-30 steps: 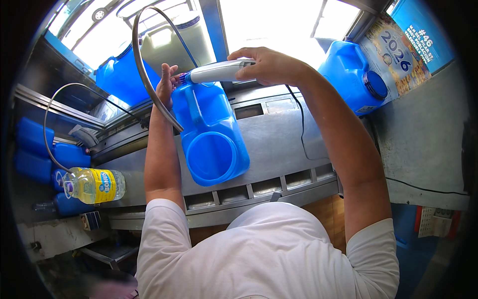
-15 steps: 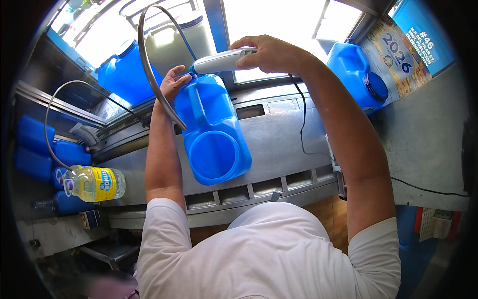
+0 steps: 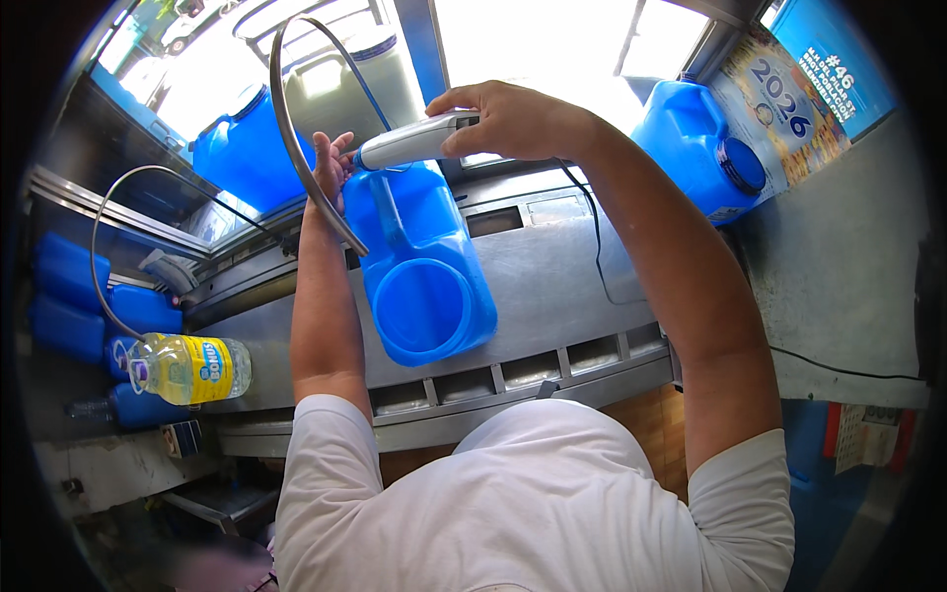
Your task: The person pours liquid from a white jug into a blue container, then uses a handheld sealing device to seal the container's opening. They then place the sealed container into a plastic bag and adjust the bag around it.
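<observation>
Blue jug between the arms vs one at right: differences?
The center jug has an open wide mouth; the right jug has a dark cap there. A gray tool is at the center jug's far end; the right jug sits apart. Both are blue with handles.

Center of metal tabletop (image 3: 552,281): blue plastic jug (image 3: 424,261), round opening nearest the person. Over jug's far end: grey-white handheld device (image 3: 409,145), in right grip (image 3: 508,120); left grip (image 3: 332,168) just left of it. Curved metal tube (image 3: 282,118) arcs over left grip's forearm, tip at jug's left side. Right: blue plastic jug with dark round cap (image 3: 686,163). Left: clear plastic bottle with yellow label (image 3: 202,368); left of and beyond it, blue plastic containers (image 3: 71,271).
</observation>
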`<state>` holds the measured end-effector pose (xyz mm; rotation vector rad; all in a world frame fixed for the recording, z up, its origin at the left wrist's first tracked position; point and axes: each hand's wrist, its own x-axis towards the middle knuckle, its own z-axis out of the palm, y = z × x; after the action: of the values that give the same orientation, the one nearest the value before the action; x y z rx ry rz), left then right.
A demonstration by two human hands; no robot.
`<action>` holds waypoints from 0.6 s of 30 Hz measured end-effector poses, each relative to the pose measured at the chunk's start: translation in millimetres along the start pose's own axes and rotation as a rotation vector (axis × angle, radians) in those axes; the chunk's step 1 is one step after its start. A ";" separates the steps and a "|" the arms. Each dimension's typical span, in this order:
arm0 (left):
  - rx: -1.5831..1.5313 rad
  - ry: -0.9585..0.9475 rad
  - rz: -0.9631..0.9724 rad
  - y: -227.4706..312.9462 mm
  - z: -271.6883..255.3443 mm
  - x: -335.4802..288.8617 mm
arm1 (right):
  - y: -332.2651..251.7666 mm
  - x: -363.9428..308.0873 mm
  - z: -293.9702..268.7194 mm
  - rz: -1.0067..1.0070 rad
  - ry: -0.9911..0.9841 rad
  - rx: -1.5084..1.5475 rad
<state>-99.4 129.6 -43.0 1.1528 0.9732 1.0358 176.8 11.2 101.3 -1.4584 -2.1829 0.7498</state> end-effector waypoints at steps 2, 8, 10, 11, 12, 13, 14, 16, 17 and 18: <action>-0.015 0.002 0.007 1.0 0.3 -0.7 | 0.1 -1.9 -1.7 0.002 0.032 -0.044; -0.027 0.001 0.011 -8.9 -7.2 7.7 | 1.2 -4.0 -4.0 0.004 0.016 -0.085; -0.028 -0.027 0.033 -11.3 -9.6 9.6 | 2.3 -3.6 0.5 0.012 0.025 0.027; 0.045 0.032 0.030 -10.8 -10.2 10.2 | 4.3 -5.0 1.7 0.012 0.058 0.031; 0.122 0.055 0.050 -8.3 -11.0 10.5 | 7.0 -7.6 3.6 0.022 0.094 0.043; 0.210 0.112 0.025 -5.0 -10.2 11.5 | 10.7 -12.1 5.5 0.032 0.138 0.040; 0.372 0.080 0.074 -0.6 -8.4 13.2 | 15.9 -16.9 4.7 0.079 0.182 0.018; 0.718 0.086 0.085 13.8 -5.4 18.3 | 33.8 -50.0 0.8 0.202 0.167 0.361; 0.796 0.122 0.095 20.1 -2.7 21.6 | 42.8 -68.6 0.8 0.237 0.163 0.567; 0.874 0.080 0.042 25.3 0.0 25.4 | 52.2 -91.4 2.9 0.249 0.196 0.782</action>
<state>-96.4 156.7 -19.7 1.8470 1.5405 0.6838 245.9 -58.2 62.4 -1.2980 -1.3230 1.2931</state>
